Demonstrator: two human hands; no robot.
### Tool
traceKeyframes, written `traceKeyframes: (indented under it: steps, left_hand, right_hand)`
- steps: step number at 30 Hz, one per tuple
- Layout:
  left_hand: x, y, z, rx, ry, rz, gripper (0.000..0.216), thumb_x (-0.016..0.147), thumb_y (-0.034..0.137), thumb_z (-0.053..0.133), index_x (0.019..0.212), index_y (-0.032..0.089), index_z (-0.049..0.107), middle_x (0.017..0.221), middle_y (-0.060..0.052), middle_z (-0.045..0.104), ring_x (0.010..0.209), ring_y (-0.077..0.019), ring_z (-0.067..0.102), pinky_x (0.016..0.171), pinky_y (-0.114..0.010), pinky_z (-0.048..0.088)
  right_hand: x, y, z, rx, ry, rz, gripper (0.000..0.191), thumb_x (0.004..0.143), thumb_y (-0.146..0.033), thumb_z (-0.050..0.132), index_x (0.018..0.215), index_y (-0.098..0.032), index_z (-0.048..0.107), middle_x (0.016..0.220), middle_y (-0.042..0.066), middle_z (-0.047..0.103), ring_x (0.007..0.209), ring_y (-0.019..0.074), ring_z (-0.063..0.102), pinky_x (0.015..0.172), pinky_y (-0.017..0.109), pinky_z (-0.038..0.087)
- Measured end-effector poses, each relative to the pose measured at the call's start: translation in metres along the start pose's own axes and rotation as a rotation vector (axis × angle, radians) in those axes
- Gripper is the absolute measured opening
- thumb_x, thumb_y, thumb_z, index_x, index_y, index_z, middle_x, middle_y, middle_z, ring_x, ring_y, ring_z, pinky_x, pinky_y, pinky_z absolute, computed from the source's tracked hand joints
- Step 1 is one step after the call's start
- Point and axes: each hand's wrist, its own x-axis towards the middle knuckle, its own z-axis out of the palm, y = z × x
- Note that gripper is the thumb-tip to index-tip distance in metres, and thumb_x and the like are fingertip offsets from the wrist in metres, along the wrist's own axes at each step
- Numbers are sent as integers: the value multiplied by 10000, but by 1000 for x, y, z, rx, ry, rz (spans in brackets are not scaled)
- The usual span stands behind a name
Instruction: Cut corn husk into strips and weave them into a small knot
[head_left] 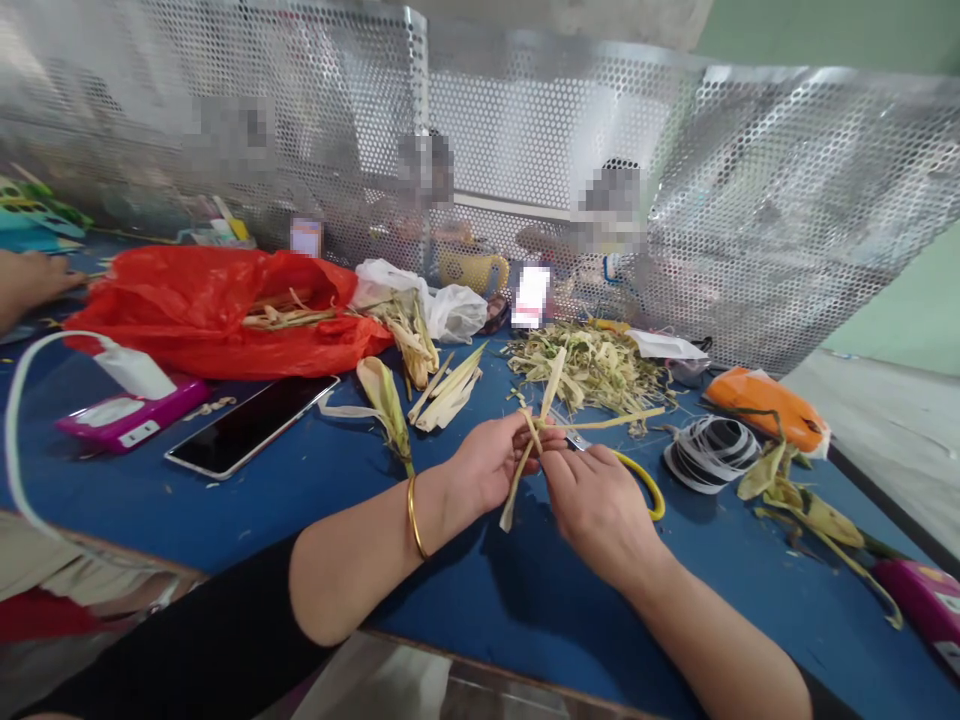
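Crossed strips of pale dried corn husk [553, 385] meet in a small knot between my hands, above the blue table. My left hand [491, 462], palm partly up, pinches the strips from the left with thumb and fingers. From the right, my right hand [600, 505] has its fingers closed at the same crossing; its fingertips are partly hidden. One strip points up, one to the right, one hangs down toward me. Scissors with a yellow handle [646, 487] lie on the table behind my right hand, partly covered by it.
A heap of husk scraps [592, 365] lies beyond my hands. Left are husk pieces [450, 392], a red plastic bag [187, 300], a phone [251, 428] and a purple power strip [135, 415]. Right are a ribbon coil [711, 453] and an orange packet [769, 408]. A perforated metal screen [525, 120] stands behind.
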Motion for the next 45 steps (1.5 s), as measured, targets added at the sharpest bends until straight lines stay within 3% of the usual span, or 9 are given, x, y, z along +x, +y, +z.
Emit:
traceKeyframes:
  steps: [8, 13, 17, 21, 24, 27, 33, 36, 45]
  left_hand:
    - [-2, 4, 0, -34, 75, 58, 273, 916, 241, 476, 824, 95, 686, 769, -67, 702, 507, -54, 538, 478, -155, 417]
    - [-7, -3, 4, 42, -9, 138, 252, 875, 268, 534, 769, 104, 693, 728, -76, 699, 610, -116, 610, 590, -205, 474]
    - [-10, -12, 7, 81, -83, 185, 179, 805, 253, 606, 733, 114, 692, 684, -45, 675, 620, -121, 600, 580, -200, 453]
    - [-9, -15, 6, 80, -99, 189, 137, 742, 254, 656, 704, 124, 676, 646, -15, 637, 571, -99, 553, 533, -190, 419]
    - [-8, -13, 4, 114, -91, 190, 198, 760, 308, 652, 675, 130, 668, 616, -5, 614, 537, -80, 522, 518, -176, 402]
    - [-9, -11, 4, 218, -73, 237, 271, 813, 360, 603, 695, 131, 686, 630, -30, 648, 561, -104, 577, 611, -211, 475]
    - [-10, -11, 6, 416, -58, 296, 321, 860, 351, 532, 715, 125, 709, 620, -64, 682, 581, -148, 643, 655, -262, 516]
    - [-10, -11, 7, 471, -21, 332, 234, 822, 284, 549, 738, 144, 717, 644, -45, 692, 634, -155, 663, 651, -246, 510]
    - [-9, -12, 5, 435, -47, 358, 92, 668, 195, 701, 741, 142, 717, 699, -16, 686, 657, -128, 635, 691, -244, 514]
  right_hand:
    - [-3, -3, -1, 85, 5, -24, 251, 945, -105, 399, 759, -175, 551, 637, 19, 545, 579, 171, 465, 617, 338, 325]
    - [2, -10, -6, 12, 22, -144, 233, 938, -105, 425, 1087, -122, 603, 927, 101, 632, 833, 231, 548, 779, 384, 420]
    - [3, -8, 0, 4, -16, -169, 182, 917, -91, 465, 970, -142, 632, 963, 108, 615, 954, 244, 549, 946, 417, 410]
    - [3, -5, -1, 48, -18, -155, 169, 919, -114, 476, 916, -157, 640, 897, 84, 629, 897, 228, 565, 956, 411, 406]
    - [3, -2, -4, 210, 95, -1, 183, 926, -121, 456, 930, -186, 627, 921, 72, 663, 868, 206, 588, 896, 392, 421]
    - [2, 5, -3, 415, 230, 347, 149, 923, -163, 468, 877, -203, 605, 926, 72, 678, 893, 208, 613, 816, 360, 436]
    - [0, 19, 13, 929, -19, 957, 248, 871, -387, 532, 712, -198, 556, 550, -14, 582, 493, 159, 536, 499, 270, 391]
    - [1, 20, 17, 1089, -17, 1053, 295, 831, -450, 559, 675, -202, 524, 457, -57, 494, 395, 129, 465, 435, 252, 352]
    - [2, 18, 18, 1155, 3, 1102, 305, 801, -469, 587, 679, -195, 531, 518, -50, 547, 383, 115, 495, 401, 241, 378]
